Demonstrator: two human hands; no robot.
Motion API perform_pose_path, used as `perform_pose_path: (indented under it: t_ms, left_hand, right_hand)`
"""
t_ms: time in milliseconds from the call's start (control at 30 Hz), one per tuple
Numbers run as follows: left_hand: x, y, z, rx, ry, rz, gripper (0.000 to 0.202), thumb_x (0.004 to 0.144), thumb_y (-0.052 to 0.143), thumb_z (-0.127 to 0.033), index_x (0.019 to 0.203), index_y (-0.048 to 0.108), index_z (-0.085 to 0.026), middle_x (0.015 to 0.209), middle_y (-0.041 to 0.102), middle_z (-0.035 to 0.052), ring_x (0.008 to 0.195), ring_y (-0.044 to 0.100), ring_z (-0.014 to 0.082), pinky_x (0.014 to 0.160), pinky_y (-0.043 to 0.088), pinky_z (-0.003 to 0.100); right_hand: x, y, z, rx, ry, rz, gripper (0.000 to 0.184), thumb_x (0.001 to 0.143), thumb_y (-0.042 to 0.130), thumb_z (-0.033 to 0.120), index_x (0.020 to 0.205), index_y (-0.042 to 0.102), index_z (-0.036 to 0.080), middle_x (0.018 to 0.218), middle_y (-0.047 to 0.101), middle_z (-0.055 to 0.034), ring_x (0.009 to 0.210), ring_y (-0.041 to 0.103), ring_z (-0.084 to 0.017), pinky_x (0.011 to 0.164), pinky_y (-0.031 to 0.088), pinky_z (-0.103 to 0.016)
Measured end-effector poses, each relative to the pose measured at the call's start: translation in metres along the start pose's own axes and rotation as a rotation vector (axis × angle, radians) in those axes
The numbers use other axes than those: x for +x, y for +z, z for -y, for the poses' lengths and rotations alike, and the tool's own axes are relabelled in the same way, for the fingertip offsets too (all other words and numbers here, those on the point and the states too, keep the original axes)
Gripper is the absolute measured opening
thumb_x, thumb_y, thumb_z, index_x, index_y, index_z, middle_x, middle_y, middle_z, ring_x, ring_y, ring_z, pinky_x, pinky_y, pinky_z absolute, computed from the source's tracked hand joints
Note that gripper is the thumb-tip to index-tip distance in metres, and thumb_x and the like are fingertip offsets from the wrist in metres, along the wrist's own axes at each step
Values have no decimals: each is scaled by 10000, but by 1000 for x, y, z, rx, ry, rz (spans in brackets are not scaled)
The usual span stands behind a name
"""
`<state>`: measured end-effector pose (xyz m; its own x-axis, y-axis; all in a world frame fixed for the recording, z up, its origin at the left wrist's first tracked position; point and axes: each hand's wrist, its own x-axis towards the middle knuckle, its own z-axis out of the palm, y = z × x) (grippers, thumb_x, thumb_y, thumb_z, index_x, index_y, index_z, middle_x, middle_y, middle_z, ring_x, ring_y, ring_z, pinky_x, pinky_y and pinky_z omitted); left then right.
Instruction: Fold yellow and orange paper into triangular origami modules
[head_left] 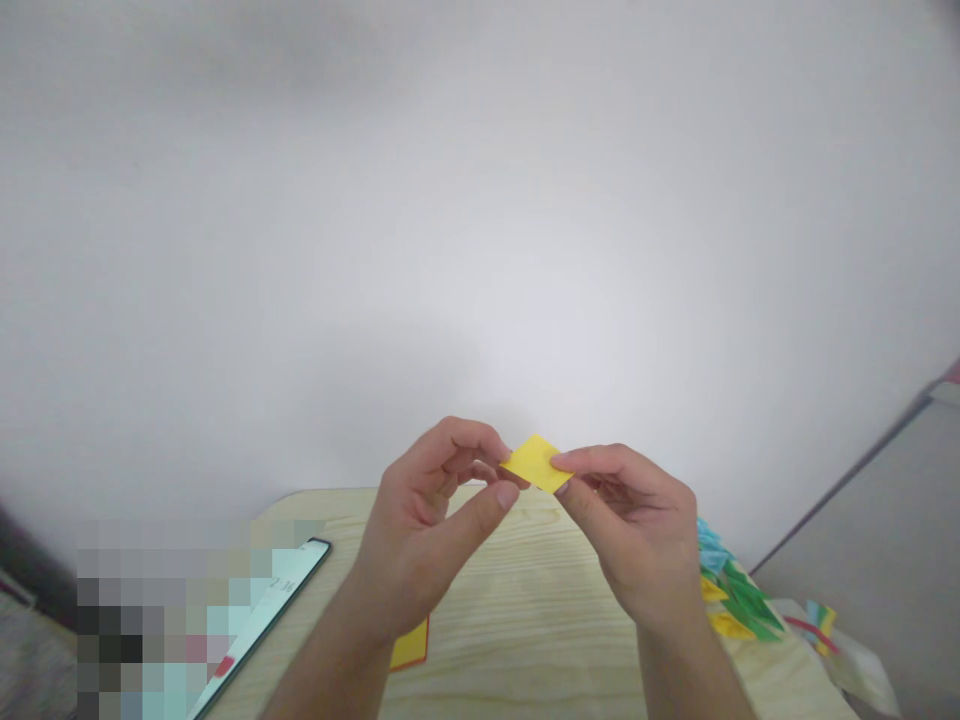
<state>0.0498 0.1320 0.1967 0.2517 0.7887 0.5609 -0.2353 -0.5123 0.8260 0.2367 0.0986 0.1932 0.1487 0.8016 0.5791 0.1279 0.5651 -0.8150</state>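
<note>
A small yellow paper square (535, 463) is held up above a light wooden table (517, 600), in front of a plain white wall. My left hand (431, 525) pinches its left corner between thumb and fingers. My right hand (634, 530) pinches its right corner the same way. Both hands are closed on the paper, with the forearms rising from the bottom of the view.
A phone (259, 625) with a lit screen lies at the table's left, beside a blurred patch. A yellow sheet (411, 646) shows under my left wrist. Folded blue, green and yellow paper pieces (731, 595) are heaped at the right edge.
</note>
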Motion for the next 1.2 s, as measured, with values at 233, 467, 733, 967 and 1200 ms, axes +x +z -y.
perform_pose_path:
  t_ms: [233,467,733,967,1200]
  left_hand:
    - [-1,-2,4,48,85,-6,95,920,753,-163,958,736,-249,930,723,21,877,652,163,834,527,313]
    - [-1,2,-1,78,69,-107,85,872,801,-166,896,734,-213,870,737,27,833,677,167,785,549,302]
    - [-2,5,-2,104,102,-154,111,836,825,-179,861,719,-202,835,734,40,805,681,189,731,556,318]
    - [-2,6,-1,68,84,-121,137,854,804,-147,862,685,-216,842,719,27,810,666,180,741,540,319]
    - [-5,5,2,103,86,-155,118,870,801,-194,883,686,-214,820,727,21,787,684,178,716,539,309]
  right_hand:
    - [2,-3,1,79,-7,76,161,890,805,207,1033,818,279,974,829,-38,891,785,-216,841,635,-350]
    - [3,-2,7,146,46,100,99,918,794,256,1014,812,247,956,837,-56,905,790,-231,878,630,-400]
    - [2,0,10,192,98,105,78,930,779,246,885,725,214,885,822,-44,858,773,-211,837,604,-369]
    - [2,4,8,237,120,45,188,910,802,251,834,632,226,840,811,-25,806,762,-196,809,604,-364]
    - [1,3,10,205,125,49,201,918,793,271,864,603,231,828,810,-27,805,768,-203,805,607,-364]
